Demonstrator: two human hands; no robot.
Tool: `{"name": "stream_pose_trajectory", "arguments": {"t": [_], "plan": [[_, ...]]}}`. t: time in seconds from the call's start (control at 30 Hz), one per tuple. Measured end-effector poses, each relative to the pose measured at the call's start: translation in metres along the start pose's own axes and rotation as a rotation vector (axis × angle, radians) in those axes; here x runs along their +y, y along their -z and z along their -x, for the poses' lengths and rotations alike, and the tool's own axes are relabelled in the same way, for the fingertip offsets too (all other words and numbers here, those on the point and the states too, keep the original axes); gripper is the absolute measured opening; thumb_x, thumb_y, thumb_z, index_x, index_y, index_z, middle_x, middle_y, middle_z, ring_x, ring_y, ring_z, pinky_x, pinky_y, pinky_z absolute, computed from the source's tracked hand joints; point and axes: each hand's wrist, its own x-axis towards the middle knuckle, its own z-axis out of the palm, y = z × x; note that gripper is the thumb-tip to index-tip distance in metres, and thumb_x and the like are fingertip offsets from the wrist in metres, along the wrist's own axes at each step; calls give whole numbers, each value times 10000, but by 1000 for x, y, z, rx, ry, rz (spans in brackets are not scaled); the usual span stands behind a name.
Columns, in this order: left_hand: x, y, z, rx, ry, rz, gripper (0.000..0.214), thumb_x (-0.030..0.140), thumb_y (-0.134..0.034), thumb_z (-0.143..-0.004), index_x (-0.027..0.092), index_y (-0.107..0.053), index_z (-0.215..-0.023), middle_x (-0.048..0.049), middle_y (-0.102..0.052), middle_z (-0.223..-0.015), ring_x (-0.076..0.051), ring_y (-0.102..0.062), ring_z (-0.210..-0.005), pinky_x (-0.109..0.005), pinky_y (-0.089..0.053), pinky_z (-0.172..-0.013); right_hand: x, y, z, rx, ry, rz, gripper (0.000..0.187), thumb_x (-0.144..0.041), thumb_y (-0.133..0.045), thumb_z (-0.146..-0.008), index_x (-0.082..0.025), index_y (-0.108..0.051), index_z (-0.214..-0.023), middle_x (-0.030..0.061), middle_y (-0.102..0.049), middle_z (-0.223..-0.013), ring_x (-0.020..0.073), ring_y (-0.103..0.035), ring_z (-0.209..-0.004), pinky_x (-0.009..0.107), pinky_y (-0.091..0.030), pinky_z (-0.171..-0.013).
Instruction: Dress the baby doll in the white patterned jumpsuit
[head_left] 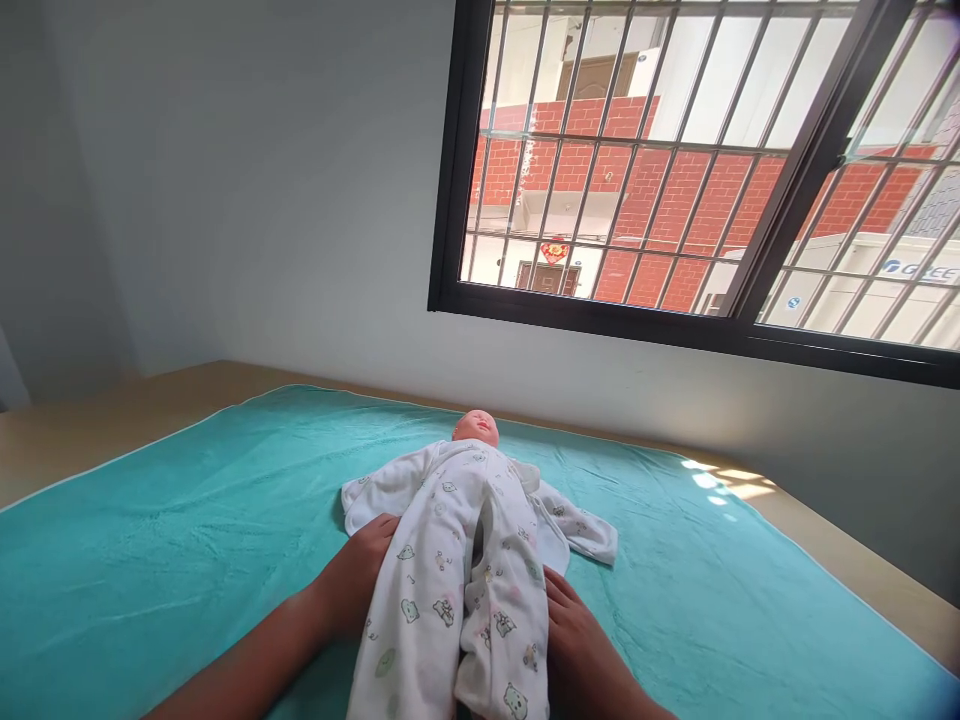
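Left hand (360, 572) pressed to romper (457, 560) side, fingers hidden beneath, grip unclear | right hand (579, 640) flat, unclenched against other leg | doll (476, 428) lies face-up on teal blanket (187, 540) | risk: uneven push may roll doll, bunching cloth

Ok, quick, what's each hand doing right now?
Left hand: against the romper leg, fingers hidden under cloth; grip cannot be told.
Right hand: open, lying flat beside the romper's other leg, holding nothing.

Left hand (358, 575), right hand (581, 640) flank doll (457, 540) in romper, seemingly touching; teal mat (150, 560) beneath.
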Motion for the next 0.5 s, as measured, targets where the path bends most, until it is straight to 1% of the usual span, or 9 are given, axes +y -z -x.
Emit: {"name": "stream_pose_trajectory", "arguments": {"t": [0.07, 0.1, 0.17, 0.23, 0.37, 0.43, 0.5], "plan": [[-1, -1, 0, 31, -47, -23, 193, 293, -517, -884, 191, -671, -828, -89, -650, -876, -211, -606, -834, -352, -546, -753, 3, -3, 3, 23, 7, 17, 215, -143, -532, -912, -228, -646, -1074, 50, -734, -976, 212, -676, -969, 420, -469, -1009], [-2, -1, 0, 42, -65, -33, 202, 294, -510, -891, 193, -674, -829, -90, -646, -864, -215, -607, -847, -358, -548, -758, 5, -4, 5, 32, 9, 23, 209, -111, -497, -918, -225, -650, -1003, 36, -729, -904, 194, -681, -891, 424, -464, -1008], [-3, -3, 0, 48, -93, -44, 211, 302, -509, -899, 199, -679, -828, -88, -640, -844, -220, -607, -865, -370, -551, -775, 8, -3, 7, 34, 1, 42, 254, -61, -438, -922, -218, -636, -898, 16, -696, -806, 165, -655, -772, 415, -460, -992], [-4, -5, 1, 42, -116, -50, 202, 319, -527, -895, 203, -685, -849, -90, -646, -867, -225, -607, -885, -384, -549, -805, 10, -1, 8, 47, -5, 79, 265, -47, -423, -924, -209, -622, -857, 21, -674, -810, 162, -625, -760, 406, -455, -974], [-7, -7, 2, 43, -145, -59, 197, 340, -564, -882, 209, -690, -957, -98, -663, -948, -234, -613, -922, -393, -545, -834, 13, 6, 10, 88, 1, 149, 218, -52, -444, -924, -185, -611, -878, 44, -647, -874, 171, -577, -801, 399, -435, -940], [-8, -8, 2, 46, -153, -69, 207, 312, -563, -889, 204, -676, -1025, -100, -673, -973, -232, -619, -934, -382, -546, -831, 15, 7, 12, 101, -52, 159, 202, -58, -450, -922, -183, -603, -877, 39, -623, -847, 171, -546, -778, 376, -442, -859], [-8, -8, 2, 47, -165, -75, 220, 278, -564, -892, 193, -655, -1073, -101, -681, -987, -226, -624, -930, -371, -545, -821, 20, 8, 15, 126, -147, 176, 205, -59, -444, -914, -186, -596, -861, 41, -606, -837, 178, -522, -768, 351, -431, -775]]}}
